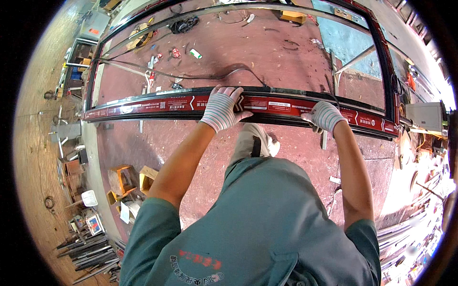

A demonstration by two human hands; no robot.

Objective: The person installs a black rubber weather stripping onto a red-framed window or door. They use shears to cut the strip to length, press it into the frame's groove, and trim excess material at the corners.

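A large rectangular window frame (pixel 281 106) with dark edges and red printed film on its near rail stands in front of me. My left hand (pixel 222 108), in a striped white glove, grips the middle of that rail, fingers over its top and thumb stretched along its face. Farther right, my right hand (pixel 325 117), gloved alike, is curled at the rail's lower edge, thumb against the red film; some fingertips are hidden. A loose black strip (pixel 200 77) trails across the frame's opening and meets the rail between my hands.
Below the frame spreads a reddish floor (pixel 191 138) with scattered scraps and a coil of black cable (pixel 183 25). Yellow boxes (pixel 122 180) stand at the left. Dark metal profiles (pixel 90 257) lie at lower left, more lengths (pixel 405 233) at lower right. A grey box (pixel 423 117) is at the right.
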